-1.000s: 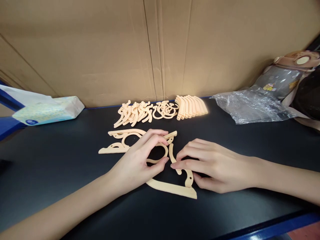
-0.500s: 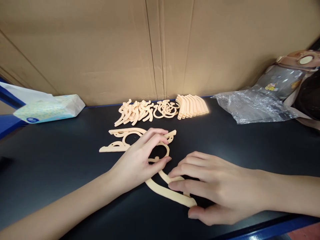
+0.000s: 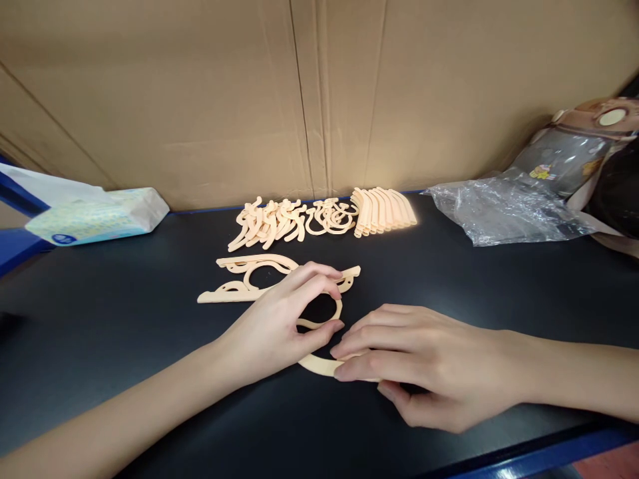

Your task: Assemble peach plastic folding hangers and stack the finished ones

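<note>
On the dark table, my left hand (image 3: 287, 309) is curled over a beige plastic folding hanger (image 3: 319, 365), its thumb and fingers closing round the middle ring. My right hand (image 3: 424, 369) grips the curved arm of this hanger nearest me and covers much of it. The opposite arm (image 3: 352, 274) sticks out beyond my left fingers. Just left of my left hand lies another beige hanger (image 3: 232, 296), flat on the table and partly hidden by that hand. How the two hangers overlap under my left hand is hidden.
Behind my hands lie loose beige curved pieces (image 3: 269, 223), small hooks (image 3: 329, 218) and a row of hollow arm pieces (image 3: 384, 211). A tissue pack (image 3: 104, 216) is at left; a clear plastic bag (image 3: 514, 209) and a bottle (image 3: 559, 159) are at right. Cardboard (image 3: 200, 100) stands behind.
My right hand has turned the near arm of the hanger upward and closed further over it. The far arm has shifted slightly right. My left hand stays almost in place.
</note>
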Demonstrator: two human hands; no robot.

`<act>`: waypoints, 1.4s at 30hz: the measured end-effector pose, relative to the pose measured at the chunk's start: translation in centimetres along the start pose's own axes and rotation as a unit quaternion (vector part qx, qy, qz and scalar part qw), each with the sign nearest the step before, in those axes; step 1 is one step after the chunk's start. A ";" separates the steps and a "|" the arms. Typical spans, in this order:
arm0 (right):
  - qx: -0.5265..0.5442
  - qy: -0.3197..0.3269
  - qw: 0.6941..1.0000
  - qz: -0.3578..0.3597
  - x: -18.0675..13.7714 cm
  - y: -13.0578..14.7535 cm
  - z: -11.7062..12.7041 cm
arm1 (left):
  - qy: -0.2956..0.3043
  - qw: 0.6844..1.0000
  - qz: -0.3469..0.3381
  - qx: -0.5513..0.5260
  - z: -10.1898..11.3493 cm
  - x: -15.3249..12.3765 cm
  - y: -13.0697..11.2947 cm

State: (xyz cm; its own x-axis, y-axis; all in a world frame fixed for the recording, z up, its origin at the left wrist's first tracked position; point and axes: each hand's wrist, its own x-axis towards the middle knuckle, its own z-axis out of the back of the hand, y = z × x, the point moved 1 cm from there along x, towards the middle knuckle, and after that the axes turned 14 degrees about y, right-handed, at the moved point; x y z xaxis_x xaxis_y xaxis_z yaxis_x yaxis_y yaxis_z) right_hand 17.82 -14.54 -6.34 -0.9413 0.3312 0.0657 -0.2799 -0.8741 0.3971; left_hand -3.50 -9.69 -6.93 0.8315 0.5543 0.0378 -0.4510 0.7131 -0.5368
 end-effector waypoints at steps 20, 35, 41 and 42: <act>-0.199 -0.033 0.979 -0.037 -0.4 -2.3 0.3 | 0.030 0.998 -0.042 0.026 0.2 0.0 0.1; -0.187 -0.063 0.967 -0.160 -0.7 -4.4 0.7 | 0.005 0.997 -0.048 0.067 -0.3 0.1 0.5; -0.197 -0.139 0.936 -0.257 -0.9 -4.9 0.5 | 0.006 0.995 -0.035 0.095 -0.2 0.0 -0.1; -0.191 -0.141 0.937 -0.256 -0.9 -4.9 0.5 | 0.005 0.995 -0.032 0.099 -0.2 -0.1 -0.1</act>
State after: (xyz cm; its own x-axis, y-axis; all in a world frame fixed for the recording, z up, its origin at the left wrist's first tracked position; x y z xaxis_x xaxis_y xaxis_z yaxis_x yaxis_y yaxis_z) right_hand 20.14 -10.41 -7.86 -0.5929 0.7753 0.2179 -0.7789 -0.6207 0.0893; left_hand -3.45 -9.89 -7.05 0.8637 0.5007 0.0577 -0.4505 0.8181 -0.3574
